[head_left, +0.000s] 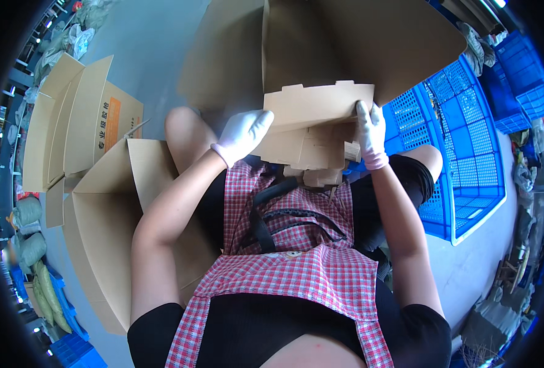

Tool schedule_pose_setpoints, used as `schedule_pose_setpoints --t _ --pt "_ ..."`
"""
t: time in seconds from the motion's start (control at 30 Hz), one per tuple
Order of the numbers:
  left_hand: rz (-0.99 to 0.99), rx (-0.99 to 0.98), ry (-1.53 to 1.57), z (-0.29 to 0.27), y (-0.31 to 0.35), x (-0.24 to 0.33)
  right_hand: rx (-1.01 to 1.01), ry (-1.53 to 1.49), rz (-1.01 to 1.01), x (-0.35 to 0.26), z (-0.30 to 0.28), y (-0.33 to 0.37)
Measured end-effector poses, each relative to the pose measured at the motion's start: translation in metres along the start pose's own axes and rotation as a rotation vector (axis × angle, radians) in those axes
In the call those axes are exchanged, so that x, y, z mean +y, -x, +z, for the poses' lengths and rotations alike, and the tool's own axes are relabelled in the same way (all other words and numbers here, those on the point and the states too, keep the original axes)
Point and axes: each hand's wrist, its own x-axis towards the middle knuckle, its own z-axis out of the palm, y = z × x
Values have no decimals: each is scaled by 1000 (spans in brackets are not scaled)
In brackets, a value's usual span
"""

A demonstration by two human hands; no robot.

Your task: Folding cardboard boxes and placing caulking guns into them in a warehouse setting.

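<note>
Between my hands is a tan die-cut cardboard piece (318, 105) with small tabs along its far edge. My left hand (242, 136), in a white glove, is closed on its left edge. Gloved the same way, my right hand (372, 134) pinches the right edge, with fingertips at the upper right corner. More folded cardboard (321, 176) shows just below, over my lap; whether it joins the held piece is hard to tell. Straight ahead stands a large open cardboard box (345, 43), its inside facing me.
On my left are an open carton (103, 245) and another with an orange label (88, 122). A blue slatted plastic crate (468, 165) stands by my right knee, with more blue crates (520, 80) behind. Bags and sacks (30, 245) line the left edge.
</note>
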Motion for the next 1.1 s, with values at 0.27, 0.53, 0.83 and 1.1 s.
schedule_pose_setpoints --t 0.27,0.53,0.83,1.1 --pt "536 104 -518 28 -69 87 322 159 -97 -13 31 -2" --pt "79 -977 198 32 -140 58 122 299 -225 -17 20 -5" --pt "36 -807 -645 -4 -81 68 290 607 -362 -15 -1 12" --pt "-545 -789 46 7 -56 55 127 173 -138 -28 8 -16"
